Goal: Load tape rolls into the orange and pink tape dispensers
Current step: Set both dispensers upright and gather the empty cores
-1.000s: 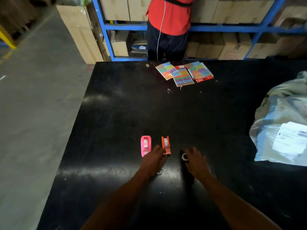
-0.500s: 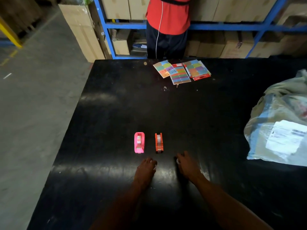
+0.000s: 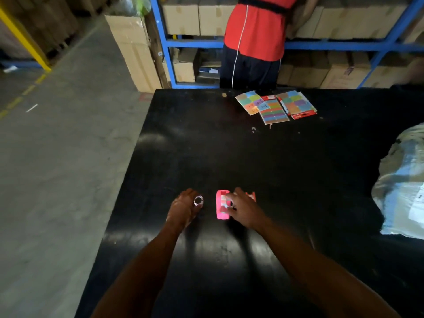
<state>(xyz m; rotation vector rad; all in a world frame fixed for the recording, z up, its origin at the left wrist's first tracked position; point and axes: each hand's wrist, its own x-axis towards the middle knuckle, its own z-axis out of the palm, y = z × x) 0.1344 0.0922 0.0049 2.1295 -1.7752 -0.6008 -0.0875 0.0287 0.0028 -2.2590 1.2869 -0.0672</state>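
Behind the right hand [image 3: 244, 208], orange dispenser [image 3: 252, 195] mostly hidden, blurred.

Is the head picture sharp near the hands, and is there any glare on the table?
Head view: dim light; the right hand and pink dispenser are motion-blurred; soft glare patches on the black table; the wide lens bends the blue shelf.

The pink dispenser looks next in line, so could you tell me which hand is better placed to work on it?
Probably the right hand: its fingers already rest on the pink dispenser, while the left hand sits apart beside a small tape ring.
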